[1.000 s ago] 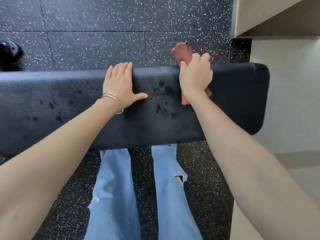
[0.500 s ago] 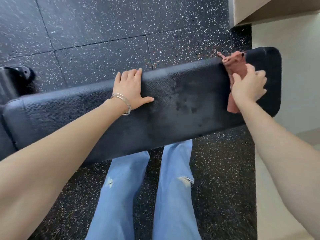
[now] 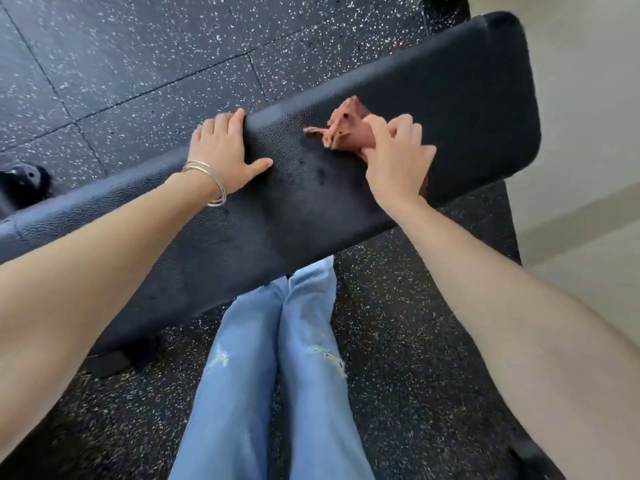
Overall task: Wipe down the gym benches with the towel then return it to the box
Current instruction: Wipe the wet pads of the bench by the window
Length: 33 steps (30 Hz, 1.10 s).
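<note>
While wiping gym bench (image 3: 450, 98): towel (image 3: 346, 129) bunched in curled right hand (image 3: 398, 164), 1 o'clock; left hand (image 3: 225, 150) flat, bracing, 11 o'clock.

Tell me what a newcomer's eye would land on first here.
The long black bench runs slantwise across the view, dark damp spots near its middle. On it the right hand bunches a pinkish-red towel, while the left hand, silver bangles at its wrist, rests flat farther left. Below, pale blue jeans stand on the speckled floor.

Towel (image 3: 347, 130) partly beneath right hand (image 3: 398, 166)
</note>
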Available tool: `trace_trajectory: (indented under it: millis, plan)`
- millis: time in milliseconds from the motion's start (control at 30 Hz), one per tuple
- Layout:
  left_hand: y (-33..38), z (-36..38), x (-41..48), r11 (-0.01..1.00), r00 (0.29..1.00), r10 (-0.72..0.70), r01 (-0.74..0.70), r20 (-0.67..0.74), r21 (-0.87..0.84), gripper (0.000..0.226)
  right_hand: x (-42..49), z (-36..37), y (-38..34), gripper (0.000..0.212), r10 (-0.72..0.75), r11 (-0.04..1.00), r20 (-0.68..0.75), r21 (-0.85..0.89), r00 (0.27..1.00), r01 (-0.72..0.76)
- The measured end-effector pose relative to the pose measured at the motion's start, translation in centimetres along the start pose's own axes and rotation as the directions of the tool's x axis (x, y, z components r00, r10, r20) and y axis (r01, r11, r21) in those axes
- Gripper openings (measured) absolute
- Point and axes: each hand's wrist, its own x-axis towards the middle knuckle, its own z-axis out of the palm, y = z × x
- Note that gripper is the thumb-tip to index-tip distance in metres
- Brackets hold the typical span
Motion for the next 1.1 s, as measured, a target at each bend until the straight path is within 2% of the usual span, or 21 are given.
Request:
trace_trajectory:
  millis: [67, 133, 167, 233, 333, 433, 533, 633, 700, 733, 800, 900, 967, 1033, 1100]
  plan:
    - [0.3, 0.0, 0.1, 1.000, 1.000, -0.014, 0.014, 0.003, -0.002, 0.089, 2.8, -1.5, 4.3, 0.038, 0.223, 0.975, -0.024, -0.005, 0.975, -0.223]
    - [0.6, 0.1, 0.1, 1.000, 1.000, -0.026, 0.026, -0.009, -0.001, 0.089, 4.3, -3.0, 8.7, 0.040, 0.433, 0.901, 0.014, 0.002, 0.901, -0.433]
    - [0.6, 0.3, 0.1, 1.000, 0.999, -0.031, 0.031, -0.020, 0.002, 0.089, 4.3, -3.3, 9.9, 0.040, 0.486, 0.874, 0.033, -0.001, 0.873, -0.486]
    - [0.6, 0.6, 0.0, 0.999, 0.999, -0.039, 0.040, -0.037, 0.008, 0.089, 3.3, -2.7, 9.9, 0.040, 0.499, 0.866, 0.022, 0.019, 0.866, -0.499]
    - [1.3, 0.8, -0.3, 0.998, 0.996, -0.066, 0.065, -0.066, -0.005, 0.087, -0.6, -0.3, 5.7, 0.037, 0.443, 0.896, -0.071, 0.061, 0.894, -0.439]
    - [2.5, 0.8, -0.5, 0.996, 0.994, -0.083, 0.084, -0.073, 0.003, 0.087, -5.8, 1.8, 1.1, 0.036, 0.367, 0.922, -0.049, 0.150, 0.929, -0.356]
    - [4.0, 0.7, -0.4, 0.997, 0.995, -0.074, 0.074, -0.074, -0.001, 0.086, -9.5, 3.1, -0.4, 0.041, 0.116, 0.989, 0.053, 0.085, 0.992, -0.120]
    - [5.3, 0.8, -0.4, 0.999, 0.995, -0.040, 0.042, -0.088, 0.019, 0.084, -8.3, 2.0, 2.7, 0.043, -0.156, 0.988, 0.094, 0.028, 0.983, 0.154]
    - [5.9, 0.9, -0.7, 0.999, 0.996, -0.021, 0.025, -0.087, 0.040, 0.082, -6.6, 1.0, 5.7, 0.040, -0.223, 0.974, 0.084, -0.025, 0.971, 0.226]
    - [6.1, 0.9, -0.8, 0.999, 0.996, -0.019, 0.023, -0.085, 0.045, 0.082, -5.8, 0.4, 7.3, 0.038, -0.178, 0.983, 0.068, -0.036, 0.982, 0.181]
    - [6.3, 1.0, -1.0, 0.999, 0.997, -0.022, 0.025, -0.078, 0.046, 0.082, -4.0, -0.4, 10.5, 0.039, 0.030, 0.999, 0.012, -0.020, 0.999, -0.030]
    - [6.0, 1.3, -1.4, 0.997, 0.997, 0.001, 0.005, -0.079, 0.083, 0.083, -1.9, -0.8, 13.0, 0.041, 0.356, 0.930, -0.037, 0.112, 0.934, -0.350]
    - [5.7, 1.8, -1.9, 0.994, 0.996, 0.024, -0.015, -0.083, 0.109, 0.083, -2.3, -0.2, 11.6, 0.041, 0.399, 0.913, -0.056, 0.121, 0.915, -0.390]
    - [5.7, 2.2, -2.2, 0.995, 0.994, 0.038, -0.029, -0.103, 0.090, 0.082, -4.5, 0.9, 8.7, 0.040, 0.365, 0.930, -0.098, 0.084, 0.926, -0.357]
    - [5.5, 2.3, -2.5, 0.998, 0.990, 0.041, -0.033, -0.133, 0.059, 0.078, -7.9, 2.6, 5.0, 0.040, 0.369, 0.925, -0.066, 0.120, 0.927, -0.360]
